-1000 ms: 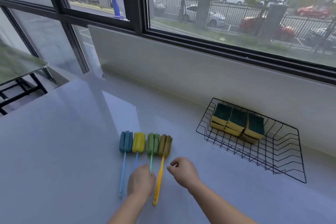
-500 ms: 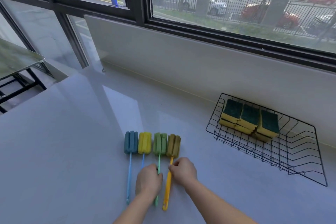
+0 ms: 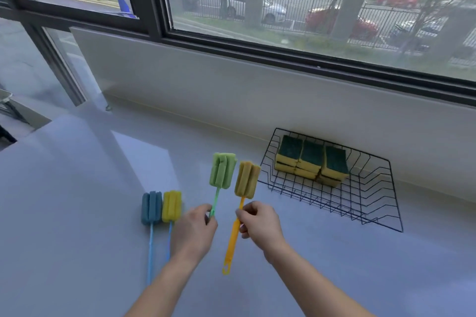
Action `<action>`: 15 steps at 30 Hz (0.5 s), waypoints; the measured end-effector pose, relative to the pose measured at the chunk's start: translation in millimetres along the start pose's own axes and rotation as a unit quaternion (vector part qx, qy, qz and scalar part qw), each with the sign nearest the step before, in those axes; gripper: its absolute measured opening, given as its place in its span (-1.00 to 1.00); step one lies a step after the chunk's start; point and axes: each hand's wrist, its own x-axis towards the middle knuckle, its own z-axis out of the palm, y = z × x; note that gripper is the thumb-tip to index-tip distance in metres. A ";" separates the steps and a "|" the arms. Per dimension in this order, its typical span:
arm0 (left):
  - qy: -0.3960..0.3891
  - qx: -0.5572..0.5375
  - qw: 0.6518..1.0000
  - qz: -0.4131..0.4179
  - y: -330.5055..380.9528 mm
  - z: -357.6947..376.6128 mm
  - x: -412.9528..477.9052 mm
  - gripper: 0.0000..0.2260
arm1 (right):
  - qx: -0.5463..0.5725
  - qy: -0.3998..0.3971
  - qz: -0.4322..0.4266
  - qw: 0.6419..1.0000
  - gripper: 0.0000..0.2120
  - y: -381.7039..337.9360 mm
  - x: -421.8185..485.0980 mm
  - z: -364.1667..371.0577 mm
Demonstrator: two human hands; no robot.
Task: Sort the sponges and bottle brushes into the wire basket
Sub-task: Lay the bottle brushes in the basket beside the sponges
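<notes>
Between fingertips (image 3: 241, 214) of right hand (image 3: 260, 222), orange brush handle (image 3: 233, 238).

No readable text, labels, brands, numbers or signs appear on anything.

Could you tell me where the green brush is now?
Head view, centre: the left hand holds the green brush up, beside the orange brush, left of the wire basket.

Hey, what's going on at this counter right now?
A person holds two brushes by their handles, off the counter: the green bottle brush in the left hand, the orange bottle brush in the right hand. The blue bottle brush and yellow bottle brush lie side by side on the counter. The sponges already sit stacked in the wire basket.
</notes>
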 end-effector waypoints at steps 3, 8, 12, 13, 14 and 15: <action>0.009 0.035 0.998 0.057 34.6 -3.2 15.7 -0.88 | 0.032 0.032 -0.022 0.999 -0.87 -6.6 -5.4 -33.9; -0.004 0.096 0.985 0.147 90.9 0.9 44.3 -0.80 | 0.109 0.115 -0.043 0.986 -0.90 -4.7 -13.7 -101.2; -0.015 0.164 0.958 0.233 140.0 16.6 72.2 -0.82 | 0.151 0.199 -0.045 0.967 -0.95 9.1 -18.7 -152.9; -0.017 0.185 0.949 0.255 151.0 23.0 79.0 -0.83 | 0.158 0.214 -0.041 0.963 -0.95 13.9 -19.5 -164.7; -0.022 0.212 0.938 0.275 160.6 30.7 85.2 -0.85 | 0.164 0.227 -0.038 0.959 -0.95 18.8 -20.1 -175.5; -0.032 0.241 0.925 0.292 168.9 39.1 90.7 -0.86 | 0.168 0.238 -0.034 0.956 -0.95 23.8 -20.5 -185.5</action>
